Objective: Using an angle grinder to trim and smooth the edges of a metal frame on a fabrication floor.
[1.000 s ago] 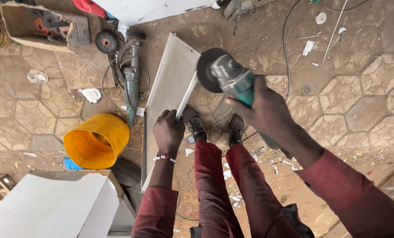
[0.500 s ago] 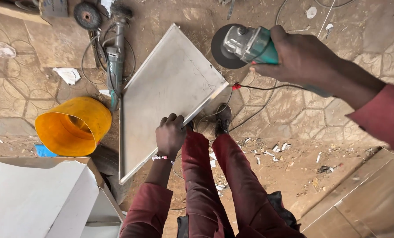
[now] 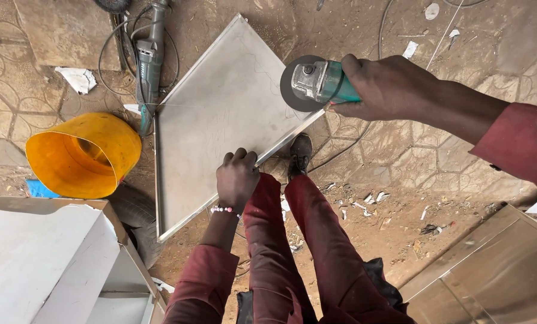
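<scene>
A square grey metal panel (image 3: 220,114) with a raised rim leans on the ground in front of me. My left hand (image 3: 237,176) grips its near edge, fingers curled over the rim. My right hand (image 3: 388,89) holds a green angle grinder (image 3: 319,83) by its body. The grinder's dark disc hangs just above the panel's right edge. My legs in dark red trousers stand below, one black shoe (image 3: 299,153) against the panel's lower edge.
A yellow bucket (image 3: 82,155) lies on its side at left. A second grinder (image 3: 149,60) with its cable lies behind the panel. White box panels (image 3: 40,258) sit lower left, a shiny metal sheet (image 3: 490,276) lower right. Scraps litter the dirt.
The panel has tipped from nearly edge-on to broad face up. My right hand has brought the grinder down toward the panel's right edge. My left hand has kept its grip.
</scene>
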